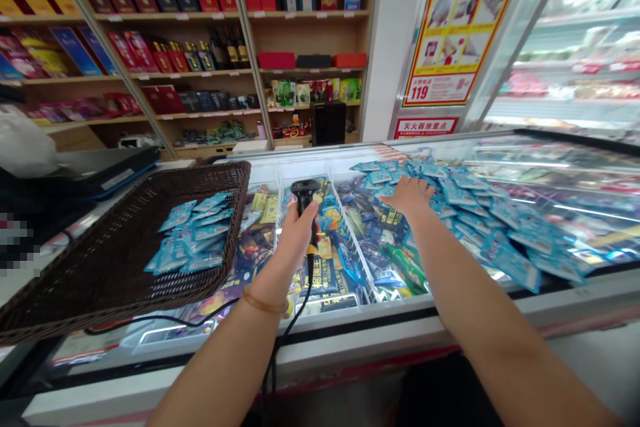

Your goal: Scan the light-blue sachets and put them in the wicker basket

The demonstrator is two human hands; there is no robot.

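Note:
My left hand [299,227] is wrapped round the handle of a black barcode scanner [306,188], held above the glass top of a chest freezer. Its cable runs down past my wrist, which wears a bangle [265,300]. On the right, my right hand [411,195] reaches with fingers spread onto the left side of a heap of blue packets [475,203] lying on the glass. Its fingertips touch the packets; none is seen gripped. To the left, a brown woven basket [115,230] holds several more of the blue packets [197,233].
Under the glass, wire dividers [350,233] separate packaged goods. The freezer's front edge [350,347] runs across before me. Behind stand shelves [310,19] of boxes and bottles, a red and yellow poster [450,33] and a lit display cooler [575,67]. A black cable [175,320] trails beside the basket.

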